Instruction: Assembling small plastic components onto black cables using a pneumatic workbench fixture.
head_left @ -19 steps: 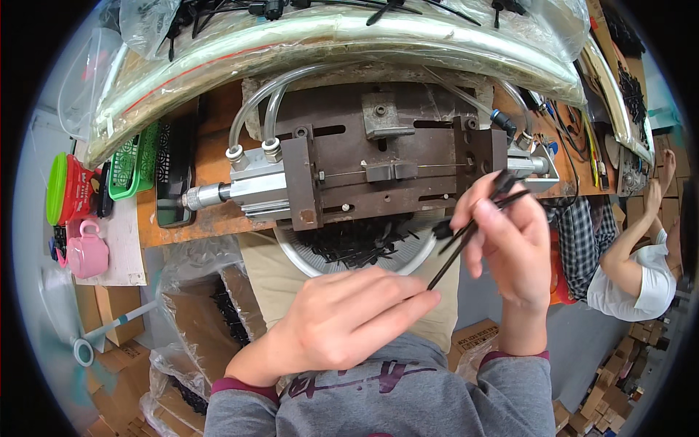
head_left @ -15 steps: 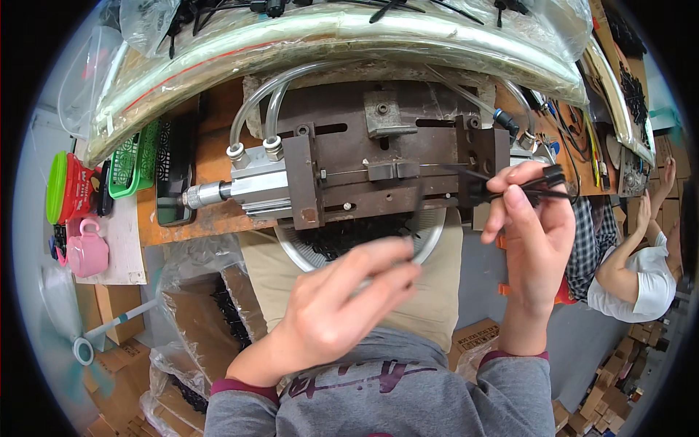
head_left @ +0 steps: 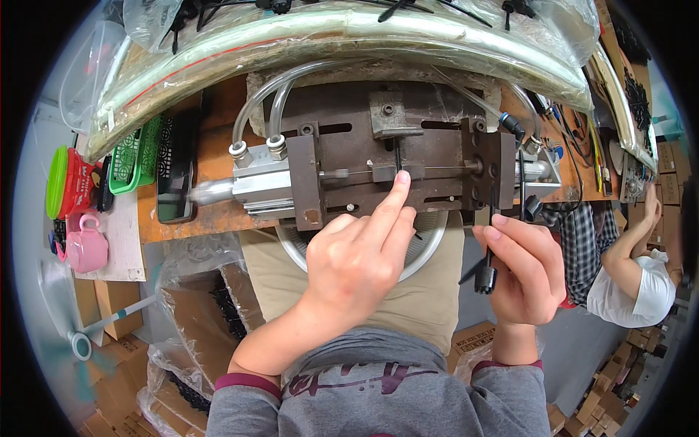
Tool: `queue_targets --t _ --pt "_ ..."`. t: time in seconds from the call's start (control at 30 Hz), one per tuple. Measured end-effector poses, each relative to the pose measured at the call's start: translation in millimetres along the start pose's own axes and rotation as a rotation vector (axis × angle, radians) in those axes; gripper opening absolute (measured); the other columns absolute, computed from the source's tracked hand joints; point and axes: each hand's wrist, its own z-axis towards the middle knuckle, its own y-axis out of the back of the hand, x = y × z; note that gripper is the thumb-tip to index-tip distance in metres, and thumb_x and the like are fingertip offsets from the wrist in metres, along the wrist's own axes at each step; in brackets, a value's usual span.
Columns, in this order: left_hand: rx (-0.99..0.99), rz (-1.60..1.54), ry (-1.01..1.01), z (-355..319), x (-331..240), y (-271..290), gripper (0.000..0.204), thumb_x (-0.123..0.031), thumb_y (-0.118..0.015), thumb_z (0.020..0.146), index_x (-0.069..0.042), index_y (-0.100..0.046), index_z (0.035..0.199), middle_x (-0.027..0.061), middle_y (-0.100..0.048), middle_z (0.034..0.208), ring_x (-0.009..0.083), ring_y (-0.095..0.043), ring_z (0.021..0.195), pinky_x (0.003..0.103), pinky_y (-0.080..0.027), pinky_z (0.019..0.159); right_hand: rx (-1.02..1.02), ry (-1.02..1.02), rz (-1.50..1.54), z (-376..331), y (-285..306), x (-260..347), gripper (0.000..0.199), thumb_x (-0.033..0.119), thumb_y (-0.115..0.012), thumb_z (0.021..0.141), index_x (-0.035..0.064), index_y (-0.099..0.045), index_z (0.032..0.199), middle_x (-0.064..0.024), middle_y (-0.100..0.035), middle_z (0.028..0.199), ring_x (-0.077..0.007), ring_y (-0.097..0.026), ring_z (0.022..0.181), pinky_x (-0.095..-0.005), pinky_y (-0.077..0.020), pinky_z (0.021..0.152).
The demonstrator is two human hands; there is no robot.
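Observation:
My left hand (head_left: 353, 258) reaches over a brown metal fixture (head_left: 349, 156), its index finger stretched out and the other fingers bent. That fingertip touches the near end of a thin black rod (head_left: 398, 154), which lies across the small slotted block (head_left: 382, 173) at the fixture's middle and runs under the bracket (head_left: 393, 116). To the right, my right hand (head_left: 531, 266) is closed on several black plastic stems (head_left: 486, 278), some with thick ends, poking out between the fingers. Below the fixture sits a white-rimmed bucket (head_left: 435, 247), partly covered by my left hand.
Air cylinders (head_left: 262, 186) with clear hoses (head_left: 275, 109) flank the fixture. A plastic-covered curved edge (head_left: 342, 36) lies behind, with black parts beyond. At left are a phone-like black tray (head_left: 177, 167), green basket (head_left: 135, 164) and pink cup (head_left: 89, 246). Another person (head_left: 630, 288) sits at right.
My left hand has moved up to the fixture, and a black rod now lies in its block. My right hand has lowered and turned with the stems. The left cylinder's rod has shifted right.

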Motion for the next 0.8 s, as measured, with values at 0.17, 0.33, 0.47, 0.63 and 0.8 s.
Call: queue_targets --t 0.17,0.33,0.47,0.63,0.8 --pt "0.016 -0.629 0.109 4 -5 19 0.037 -0.010 -0.086 0.066 -0.003 -0.072 0.099 0.0128 -0.072 0.112 0.0182 -0.068 0.071 0.027 -0.054 0.063 0.055 0.164 -0.115 -3 -5 -5 0.030 -0.004 -0.078 0.067 -0.0057 -0.073 0.097 -0.0178 -0.069 0.100 -0.0213 -0.064 0.066 -0.0294 -0.0528 0.056" --pt "0.020 -0.756 0.027 -3 -6 32 0.038 -0.007 -0.087 0.066 0.000 -0.073 0.100 0.0139 -0.072 0.101 0.0224 -0.071 0.083 0.030 -0.058 0.070 0.093 0.260 -0.098 3 -16 5 0.032 0.002 -0.073 0.064 -0.0082 -0.073 0.095 -0.0197 -0.069 0.102 -0.0214 -0.064 0.069 -0.0294 -0.0556 0.063" --pt "-0.037 -0.613 0.023 -6 -5 37 0.033 -0.005 -0.086 0.066 -0.002 -0.074 0.097 0.0138 -0.071 0.105 0.0215 -0.070 0.088 0.031 -0.058 0.072 0.049 0.242 -0.137 5 -17 -8 0.034 -0.002 -0.071 0.065 -0.0088 -0.072 0.099 -0.0205 -0.069 0.104 -0.0249 -0.068 0.076 -0.0320 -0.0576 0.067" --pt "-0.021 -0.262 0.025 -6 1 20 0.030 -0.002 -0.082 0.066 -0.001 -0.070 0.093 0.0158 -0.068 0.120 0.0255 -0.069 0.087 0.032 -0.057 0.075 -0.044 -0.090 0.013 -5 -10 -8 0.024 -0.014 -0.068 0.079 -0.0084 -0.069 0.103 -0.0202 -0.069 0.105 -0.0277 -0.071 0.090 -0.0321 -0.0593 0.075" --pt "0.059 -0.147 -0.031 -5 2 7 0.026 -0.005 -0.078 0.070 0.000 -0.068 0.094 0.0147 -0.067 0.124 0.0210 -0.068 0.078 0.031 -0.054 0.069 -0.136 -0.552 0.703 -1 1 5 0.011 -0.008 -0.056 0.094 -0.0069 -0.057 0.105 -0.0237 -0.068 0.098 -0.0188 -0.066 0.061 -0.0254 -0.0541 0.060"
